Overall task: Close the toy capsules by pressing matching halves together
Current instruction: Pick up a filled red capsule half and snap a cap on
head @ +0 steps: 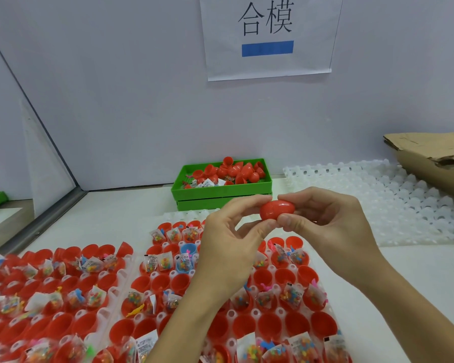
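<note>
Both hands [281, 226] pinch red capsule [276, 210] above green bin [222, 189] of halves.

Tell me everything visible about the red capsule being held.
The red capsule is a glossy plastic egg lying sideways in mid-air above the trays, in front of the green bin. A faint seam shows near its left end, with no gap visible. The left hand pinches its left end, the right hand its right end.

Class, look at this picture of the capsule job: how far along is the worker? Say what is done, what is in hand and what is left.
Done: none closed on the trays. In hand: the left hand and right hand pinch one red capsule, halves together. Left: many open red halves, some holding toy packets, plus one blue half.
</note>
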Demonstrator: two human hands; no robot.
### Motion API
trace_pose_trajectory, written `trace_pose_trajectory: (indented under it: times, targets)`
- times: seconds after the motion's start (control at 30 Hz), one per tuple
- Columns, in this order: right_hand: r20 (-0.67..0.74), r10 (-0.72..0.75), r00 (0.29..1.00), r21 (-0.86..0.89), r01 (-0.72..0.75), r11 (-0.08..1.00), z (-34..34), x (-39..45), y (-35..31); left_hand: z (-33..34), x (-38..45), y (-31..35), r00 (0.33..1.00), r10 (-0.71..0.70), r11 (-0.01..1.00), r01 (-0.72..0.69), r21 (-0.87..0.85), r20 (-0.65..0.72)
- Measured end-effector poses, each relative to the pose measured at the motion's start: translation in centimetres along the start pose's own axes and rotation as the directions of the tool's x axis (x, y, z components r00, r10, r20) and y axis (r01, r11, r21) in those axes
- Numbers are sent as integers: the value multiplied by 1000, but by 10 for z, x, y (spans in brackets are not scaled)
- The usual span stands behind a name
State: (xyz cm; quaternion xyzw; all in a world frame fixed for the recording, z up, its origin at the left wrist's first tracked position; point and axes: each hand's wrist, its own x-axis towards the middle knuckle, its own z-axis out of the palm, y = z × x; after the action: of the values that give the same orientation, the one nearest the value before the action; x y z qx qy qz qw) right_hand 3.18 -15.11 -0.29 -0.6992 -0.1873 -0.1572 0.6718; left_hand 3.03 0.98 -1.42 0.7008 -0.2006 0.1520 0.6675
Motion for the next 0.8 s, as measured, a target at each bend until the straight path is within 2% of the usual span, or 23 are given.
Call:
trace_pose_trajectory:
  times: [0.1,0.23,0.43,0.8]
  targets:
    - [32,13,999,-4,-13,1000,-2,0,-1,-2,-1,-1,1000,-14,999,15,-32,8]
    - [3,15,1000,-26,-15,1000,-1,1,-1,-2,-2,-1,999,-31,997,34,-74,40]
    - [-17,28,999,-45,-29,999,0,1,1,0,0,0,997,5,1000,-4,13,-71]
    - [-35,48,998,-14,-48,999,3,0,-2,1,-1,4,996,21,989,-9,149,-82]
